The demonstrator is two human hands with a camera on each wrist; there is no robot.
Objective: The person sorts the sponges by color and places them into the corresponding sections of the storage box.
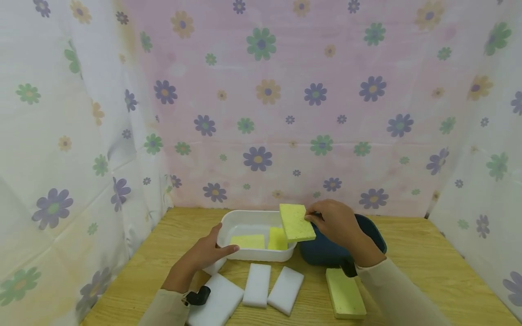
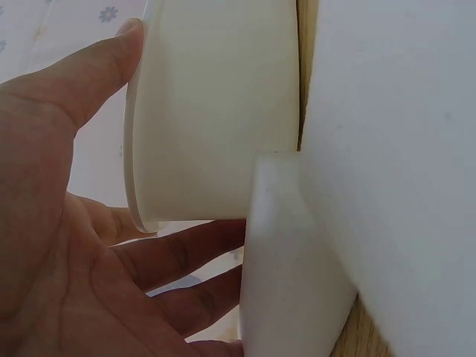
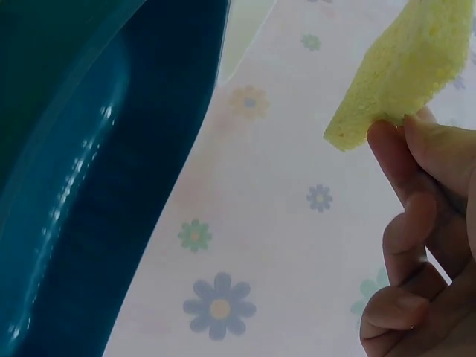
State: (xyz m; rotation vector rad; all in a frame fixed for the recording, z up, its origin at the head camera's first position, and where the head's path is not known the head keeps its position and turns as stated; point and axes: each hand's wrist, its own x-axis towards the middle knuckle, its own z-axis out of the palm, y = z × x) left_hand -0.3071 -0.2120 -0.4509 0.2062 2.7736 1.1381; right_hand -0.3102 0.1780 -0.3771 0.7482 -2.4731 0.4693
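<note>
Thin rectangular yellow sponge (image 1: 294, 222) pinched by its edge in the right hand (image 1: 336, 224), raised at the right end of a white plastic tub (image 1: 261, 256).
Likely light, soft and grippy; an edge pinch should suffice. The left hand (image 1: 204, 251) rests, fingers extended, against the tub's corner. A dark-blue plastic basin (image 1: 322, 253) crowds the right; white foam blocks (image 1: 257, 285) lie in front.

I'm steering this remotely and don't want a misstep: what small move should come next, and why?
Probably lower the raised yellow sponge into the white tub: the right hand pinches it by the tub's right end, two yellow pieces already lie inside, and the left hand touches the tub's edge.
</note>
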